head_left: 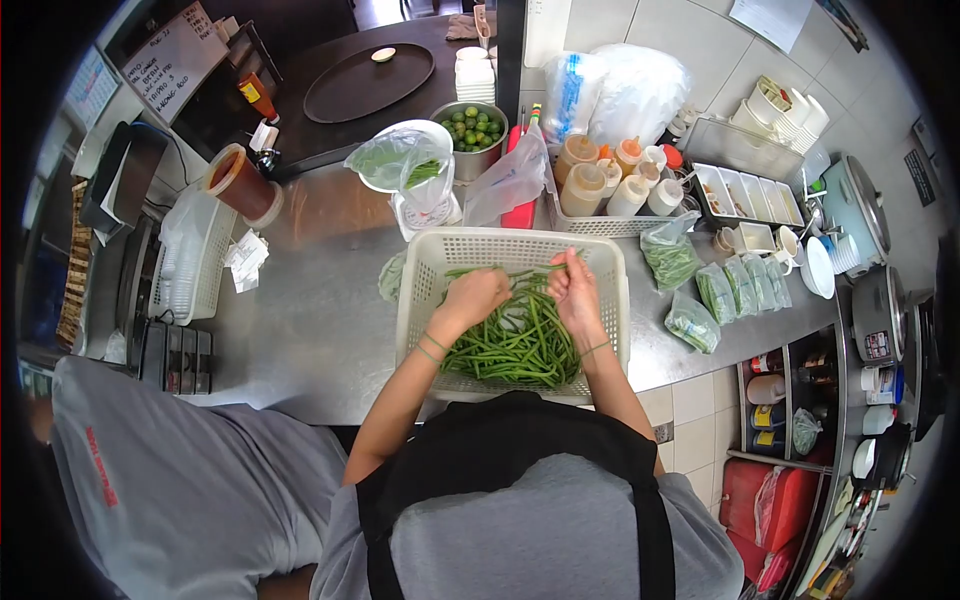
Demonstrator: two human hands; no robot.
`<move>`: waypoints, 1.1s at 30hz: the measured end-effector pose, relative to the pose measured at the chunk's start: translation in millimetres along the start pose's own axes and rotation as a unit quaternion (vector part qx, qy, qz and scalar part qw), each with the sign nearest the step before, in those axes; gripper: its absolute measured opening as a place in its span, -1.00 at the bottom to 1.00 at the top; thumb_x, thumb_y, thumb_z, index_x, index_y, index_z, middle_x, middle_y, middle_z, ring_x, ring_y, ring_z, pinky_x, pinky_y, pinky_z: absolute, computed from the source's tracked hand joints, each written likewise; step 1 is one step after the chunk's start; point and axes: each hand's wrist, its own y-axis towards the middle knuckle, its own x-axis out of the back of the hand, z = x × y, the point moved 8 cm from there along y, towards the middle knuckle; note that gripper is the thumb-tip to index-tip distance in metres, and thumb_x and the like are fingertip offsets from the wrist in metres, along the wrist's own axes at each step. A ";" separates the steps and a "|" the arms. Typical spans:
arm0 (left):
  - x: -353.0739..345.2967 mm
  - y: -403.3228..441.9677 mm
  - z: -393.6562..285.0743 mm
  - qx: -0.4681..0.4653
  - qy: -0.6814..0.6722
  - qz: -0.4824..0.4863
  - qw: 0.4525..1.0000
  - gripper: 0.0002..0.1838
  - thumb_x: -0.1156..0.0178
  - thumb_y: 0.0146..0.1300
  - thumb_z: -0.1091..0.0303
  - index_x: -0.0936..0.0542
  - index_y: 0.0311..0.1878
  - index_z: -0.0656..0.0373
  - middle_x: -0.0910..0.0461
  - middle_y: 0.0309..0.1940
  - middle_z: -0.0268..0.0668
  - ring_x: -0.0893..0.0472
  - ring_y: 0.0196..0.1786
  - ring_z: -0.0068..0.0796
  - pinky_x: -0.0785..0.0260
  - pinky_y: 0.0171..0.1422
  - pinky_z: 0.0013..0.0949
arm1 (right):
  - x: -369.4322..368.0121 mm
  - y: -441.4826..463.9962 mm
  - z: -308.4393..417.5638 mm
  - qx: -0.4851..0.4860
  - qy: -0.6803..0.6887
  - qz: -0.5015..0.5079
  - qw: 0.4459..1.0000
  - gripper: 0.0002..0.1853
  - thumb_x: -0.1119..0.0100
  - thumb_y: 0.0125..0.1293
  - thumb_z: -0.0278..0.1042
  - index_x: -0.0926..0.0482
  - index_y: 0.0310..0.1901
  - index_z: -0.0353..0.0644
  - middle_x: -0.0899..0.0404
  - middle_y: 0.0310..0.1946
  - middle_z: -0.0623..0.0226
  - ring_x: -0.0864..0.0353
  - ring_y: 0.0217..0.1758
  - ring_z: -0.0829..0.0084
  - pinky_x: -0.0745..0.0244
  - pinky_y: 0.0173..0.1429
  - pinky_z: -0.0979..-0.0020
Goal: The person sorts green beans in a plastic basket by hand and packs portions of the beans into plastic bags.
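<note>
**Slender green beans (520,345) heaped in a latticed basket (612,322)**

The beans, smooth and thin, lie tangled in a rectangular off-white plastic basket at the near edge of a steel bench (300,325). The right hand (574,292) pinches one of them between its fingertips; the left hand (477,298) is curled above the heap, its grip unclear. Toward the far edge, a white bowl (438,132) holding a filmy plastic bag (385,158) adjoins a round metal pot (490,166) of small green fruit (472,127). Squeeze bottles (583,188) crowd a perforated tray (600,226). Clear bags of greens (692,322) line the near right edge. Farther left, handwriting covers a whiteboard (178,62), mostly illegible; red lettering (101,466) on a co-worker's grey shirt (190,490) is too small to read.
</note>
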 end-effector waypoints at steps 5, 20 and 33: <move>-51.3 -4.3 29.0 0.086 0.140 0.056 0.985 -0.74 -0.28 -0.02 0.19 -0.64 -0.38 0.20 -0.64 -0.37 -0.04 -0.66 -0.25 -0.10 -0.51 -0.19 -0.13 | 16.4 -0.1 -5.1 -0.024 0.003 -0.057 0.998 -0.71 0.04 0.42 -0.10 -0.42 -0.35 -0.15 -0.23 -0.60 0.56 -0.14 -0.55 0.68 -0.09 -0.47 0.59; 23.1 4.0 -35.2 -0.020 -0.077 -0.012 0.997 -0.83 -0.18 0.03 0.29 -0.58 -0.46 0.20 -0.57 -0.52 -0.20 -0.59 -0.40 -0.16 -0.40 -0.30 -0.19 | -13.7 -18.0 -22.5 -0.153 -0.036 -0.006 0.988 -0.79 -0.16 0.28 -0.41 -0.43 -0.08 -0.12 -0.22 -0.56 0.61 -0.13 -0.60 0.72 -0.09 -0.50 0.63; -78.9 10.4 6.7 -0.055 0.011 0.071 0.996 -0.78 -0.35 -0.10 0.38 -0.58 -0.33 0.11 -0.44 -0.11 -0.18 -0.45 0.08 -0.15 -0.39 0.09 -0.16 | 21.9 -5.3 -7.4 -0.068 0.079 -0.093 0.990 -0.78 -0.08 0.24 -0.52 -0.45 -0.07 -0.11 -0.10 -0.66 0.59 -0.06 -0.66 0.68 -0.03 -0.58 0.61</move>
